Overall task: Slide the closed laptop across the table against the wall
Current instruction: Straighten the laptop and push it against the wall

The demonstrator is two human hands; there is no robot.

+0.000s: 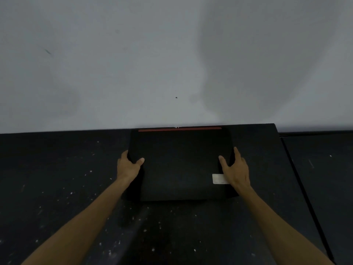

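Observation:
A closed black laptop (179, 165) lies flat on the dark table (57, 188), its lid shut. Its far edge carries a red strip (179, 129) that sits right at the foot of the grey wall (152, 64). A white sticker (219, 178) marks the lid near its right side. My left hand (129, 166) grips the laptop's left edge, thumb on top of the lid. My right hand (236, 169) grips the right edge the same way, partly covering the sticker.
The table top is black and speckled with white flecks. A seam (305, 188) runs along its right side, with a second dark surface (328, 178) beyond it. A small dark hole (176, 97) shows in the wall above the laptop.

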